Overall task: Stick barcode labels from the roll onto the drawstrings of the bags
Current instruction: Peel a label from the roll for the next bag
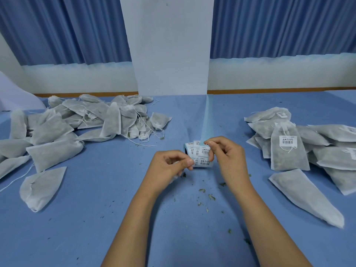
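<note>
Blue cloth covered the tabletop in front of you. Your left hand pinched the near edge of the label roll, likely to steady it, while your right hand pinched a label at its top, apparently to peel it. Left of the roll lay the unlabelled bags; right of it, well apart, the labelled bags, probably to keep done from undone.
</note>
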A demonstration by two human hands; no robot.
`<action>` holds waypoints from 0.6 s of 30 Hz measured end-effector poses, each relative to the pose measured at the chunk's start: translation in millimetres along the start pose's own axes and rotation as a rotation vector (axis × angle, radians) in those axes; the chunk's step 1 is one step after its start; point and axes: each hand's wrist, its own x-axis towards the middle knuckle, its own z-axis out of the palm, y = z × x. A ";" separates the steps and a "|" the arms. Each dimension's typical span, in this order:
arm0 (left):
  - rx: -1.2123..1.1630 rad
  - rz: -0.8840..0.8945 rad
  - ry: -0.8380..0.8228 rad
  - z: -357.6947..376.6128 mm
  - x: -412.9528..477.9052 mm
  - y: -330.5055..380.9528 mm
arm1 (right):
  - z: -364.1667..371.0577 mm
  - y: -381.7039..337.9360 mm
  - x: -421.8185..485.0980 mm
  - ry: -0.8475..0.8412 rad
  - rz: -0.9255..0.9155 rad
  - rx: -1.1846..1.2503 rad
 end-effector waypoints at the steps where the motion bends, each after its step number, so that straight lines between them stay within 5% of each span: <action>1: -0.065 -0.009 -0.037 0.7 -0.7 1.2 | 1.0 0.1 -0.7 -0.016 0.023 0.007; 7: -0.315 0.061 0.145 0.3 -0.3 3.8 | 14.1 0.2 -11.9 -0.222 0.060 -0.108; 11: -0.031 0.088 0.275 2.6 2.4 -1.9 | 17.7 -1.0 -15.7 -0.310 -0.091 -0.315; 18: 0.254 0.184 0.140 -1.8 0.9 -5.9 | 2.0 -3.4 -12.0 -0.214 -0.375 -0.628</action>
